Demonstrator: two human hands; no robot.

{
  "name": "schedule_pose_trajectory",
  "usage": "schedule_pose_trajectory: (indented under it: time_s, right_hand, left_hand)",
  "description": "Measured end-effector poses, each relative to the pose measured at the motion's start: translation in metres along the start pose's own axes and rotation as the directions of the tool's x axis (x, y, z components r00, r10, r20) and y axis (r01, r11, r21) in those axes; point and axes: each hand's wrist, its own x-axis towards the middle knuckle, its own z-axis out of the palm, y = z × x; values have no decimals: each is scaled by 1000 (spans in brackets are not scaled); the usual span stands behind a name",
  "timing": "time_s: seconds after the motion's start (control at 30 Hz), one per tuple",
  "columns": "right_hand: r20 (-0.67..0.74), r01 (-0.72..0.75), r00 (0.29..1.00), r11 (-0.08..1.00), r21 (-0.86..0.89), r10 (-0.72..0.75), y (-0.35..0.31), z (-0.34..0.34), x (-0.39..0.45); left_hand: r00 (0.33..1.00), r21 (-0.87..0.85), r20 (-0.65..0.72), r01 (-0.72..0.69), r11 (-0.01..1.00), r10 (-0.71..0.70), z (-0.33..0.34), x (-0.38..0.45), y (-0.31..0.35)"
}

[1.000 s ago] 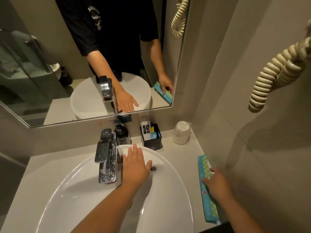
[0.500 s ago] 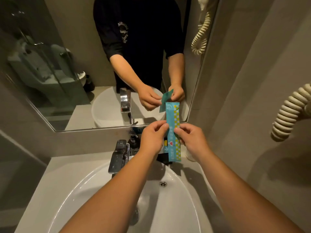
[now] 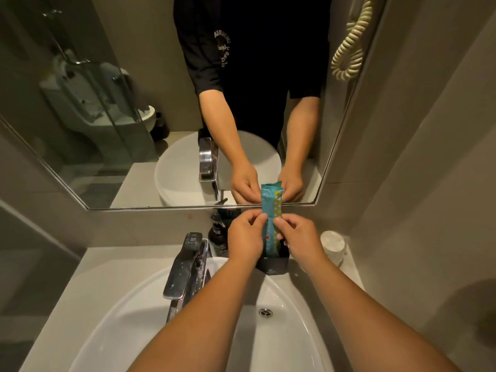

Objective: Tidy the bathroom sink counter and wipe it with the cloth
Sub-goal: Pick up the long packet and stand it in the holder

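A: From the head camera, where is the packet?

B: The teal packet (image 3: 271,210) stands upright between both hands, above the small black box (image 3: 272,264) at the back of the desk (image 3: 112,267), beside the tap (image 3: 188,267). Its lower end appears to dip into the box, though the hands hide the exact spot.

A: How are the hands set?

B: The left hand (image 3: 245,241) pinches the packet's left edge with fingertips and thumb; the right hand (image 3: 298,238) pinches the right edge, by the yellow-dotted strip. Both are closed on it, about halfway down its length.

A: How will it handle?

B: My guess is light and thin: a flat foil or plastic sleeve, slightly stiff from whatever is inside, and glossy enough to slip. It should bend if squeezed in the middle, so holding the two long edges, as now, seems the sound choice. Nothing about it looks fragile.

A: Anything close that could be knocked?

B: A dark pump bottle (image 3: 218,237) sits just left of the box, and a wrapped white cup (image 3: 332,244) stands to the right by the wall. The basin (image 3: 290,331) lies below the forearms. The mirror (image 3: 107,103) repeats the same grip from the front, showing nothing different. I see no cloth.
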Motion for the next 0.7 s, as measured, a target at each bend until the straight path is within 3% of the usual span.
schedule_pose_trajectory:
  time_s: [0.3,0.7]
  right_hand:
    - [19,6,1000,923,-384,1,43,-9,5]
    - [-5,-24,1000,929,-370,24,34,-15,1]
  left_hand:
    - [997,160,24,68,985,-73,12,-9,-31]
    - [1000,236,-16,7,972,-3,11,-11,-34]
